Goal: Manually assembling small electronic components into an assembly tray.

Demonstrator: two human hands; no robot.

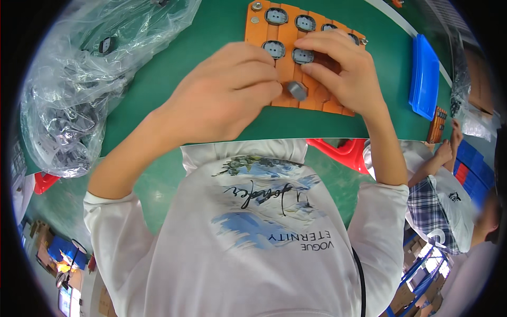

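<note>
Right hand (340, 66): thumb and forefinger clamped on grey oval part (303, 56), mid orange tray (255, 33). Left hand (227, 92): fingers bunched at tray's left edge (grip hidden, can't tell if holding anything). Grey block (297, 91) toward tray's near edge; clear bag (68, 119) along green table's (166, 74) left edge.

The left hand (224, 90) and right hand (346, 66) curl inward.

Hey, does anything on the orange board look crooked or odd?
One grey piece near the lower edge of the orange board looks tilted, unlike the flat-lying oval parts farther up.
</note>
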